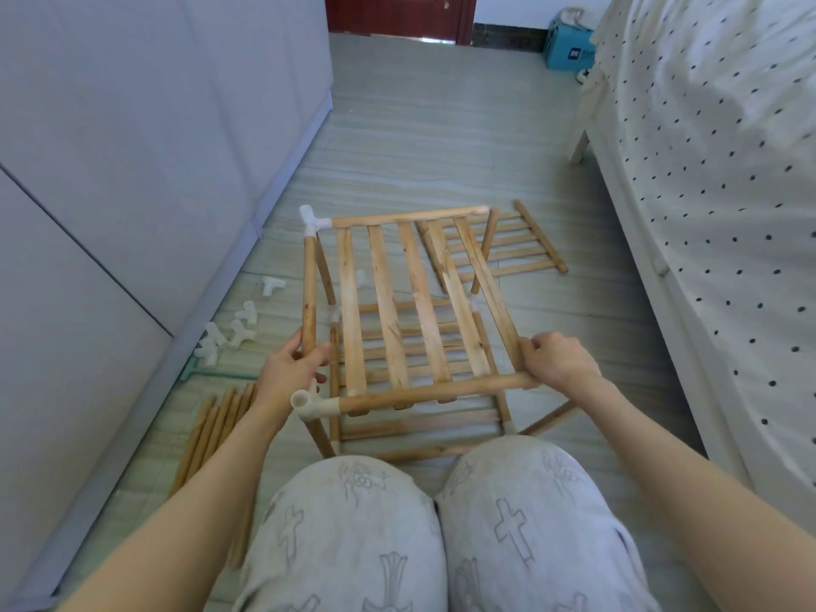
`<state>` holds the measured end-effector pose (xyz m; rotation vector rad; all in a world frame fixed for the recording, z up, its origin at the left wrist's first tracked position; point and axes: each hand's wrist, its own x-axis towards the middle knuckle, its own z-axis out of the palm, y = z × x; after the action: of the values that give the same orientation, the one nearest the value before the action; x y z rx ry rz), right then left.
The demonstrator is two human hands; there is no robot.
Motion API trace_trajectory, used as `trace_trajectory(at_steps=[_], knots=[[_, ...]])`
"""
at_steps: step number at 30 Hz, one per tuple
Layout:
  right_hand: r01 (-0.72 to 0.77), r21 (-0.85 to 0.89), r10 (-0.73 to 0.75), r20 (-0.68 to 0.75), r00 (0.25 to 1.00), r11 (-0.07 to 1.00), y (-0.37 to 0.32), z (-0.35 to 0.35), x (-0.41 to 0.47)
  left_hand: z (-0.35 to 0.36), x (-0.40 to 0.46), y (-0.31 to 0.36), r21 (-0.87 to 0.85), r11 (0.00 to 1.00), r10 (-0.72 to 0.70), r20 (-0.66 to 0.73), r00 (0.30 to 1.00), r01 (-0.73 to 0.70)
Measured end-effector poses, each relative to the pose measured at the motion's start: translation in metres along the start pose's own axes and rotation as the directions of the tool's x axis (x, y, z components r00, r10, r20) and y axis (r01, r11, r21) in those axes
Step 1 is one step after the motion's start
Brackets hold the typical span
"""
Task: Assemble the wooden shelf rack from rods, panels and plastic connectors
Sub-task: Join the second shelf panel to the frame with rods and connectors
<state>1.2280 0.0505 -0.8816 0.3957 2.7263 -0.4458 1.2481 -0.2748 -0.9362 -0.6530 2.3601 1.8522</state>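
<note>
I see the rack [397, 329] partly built, standing on the floor [441, 139] just ahead of my knees [441, 523]. Its top panel [419, 302] of five slats sits between a far rod [410, 215] and a near rod [432, 393]. Left hand [289, 368]: fingers curled round the lower end of the left side rod [309, 298]. Right hand [558, 360]: grips the near rod's right end, thumb on the rightmost slat. White connectors cap the far-left corner [312, 223] and near-left corner [309, 406]. A second panel [508, 245] lies flat on the floor beyond the rack. Loose connectors [234, 329] lie left by the cabinet [132, 148]; spare rods [212, 435] lie under my left forearm. Bed [706, 170] at right.
</note>
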Motion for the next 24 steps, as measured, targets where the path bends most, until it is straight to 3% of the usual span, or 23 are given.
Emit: trace_trajectory(at_steps=[2,4,6,8,10,14,19,24], knots=[[-0.017,0.093,0.02,-0.039,0.999,0.996,0.014,0.004,-0.008,-0.001,0.001,0.003,-0.009,1.0,-0.003,0.013,1.0,0.003],[-0.05,0.341,0.062,-0.026,0.998,0.939,0.027,0.012,-0.014,-0.002,0.002,0.007,-0.014,1.0,-0.006,0.034,0.999,0.007],[-0.12,0.694,0.087,0.084,0.993,0.71,0.034,0.018,-0.023,-0.003,0.003,0.011,-0.014,1.0,-0.01,0.062,0.998,0.011],[-0.148,0.851,0.119,0.102,0.988,0.503,0.036,0.023,-0.027,-0.004,0.005,0.014,-0.005,1.0,-0.022,0.1,0.995,0.023],[-0.121,0.894,0.179,0.046,0.983,0.432,0.033,0.028,-0.025,-0.006,0.008,0.017,0.022,0.999,-0.045,0.13,0.99,0.042],[-0.042,0.903,0.257,-0.077,0.963,0.428,0.025,0.034,-0.014,-0.011,0.011,0.018,0.105,0.994,-0.061,0.166,0.984,0.043],[-0.068,0.995,0.208,0.052,0.977,0.07,0.029,0.027,-0.005,-0.01,0.011,0.021,0.089,0.994,-0.075,0.173,0.982,0.06],[-0.023,0.989,0.29,-0.021,0.957,0.147,0.028,0.032,-0.005,-0.01,0.004,0.022,0.048,0.998,-0.055,0.194,0.979,0.047]])
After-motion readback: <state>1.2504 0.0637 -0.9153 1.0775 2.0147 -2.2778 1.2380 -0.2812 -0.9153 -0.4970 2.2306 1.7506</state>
